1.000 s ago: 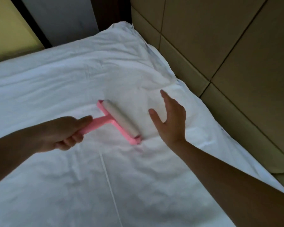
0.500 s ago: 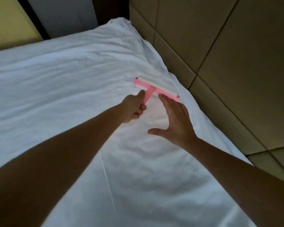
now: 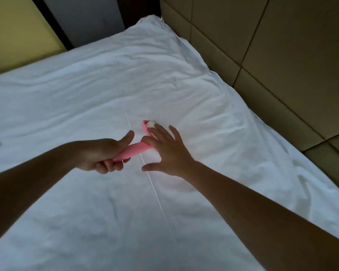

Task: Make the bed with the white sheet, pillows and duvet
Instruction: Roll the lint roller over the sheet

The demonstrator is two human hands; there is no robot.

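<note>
Item: white sheet [image 3: 90, 94], spread wrinkled over the whole bed, one long straight crease [image 3: 159, 202] running down its middle; tan padded panels [image 3: 282, 55] border its right edge, a yellow wall [image 3: 14, 32] and a dark upright strip [image 3: 53, 24] its far side. Left hand [image 3: 98, 153] wrapped tight round the handle of a pink lint roller [image 3: 133, 151] above the sheet's centre; right hand [image 3: 168, 151] slack, fingers straight and spread, lying across the roller's head and hiding most of it.
</note>
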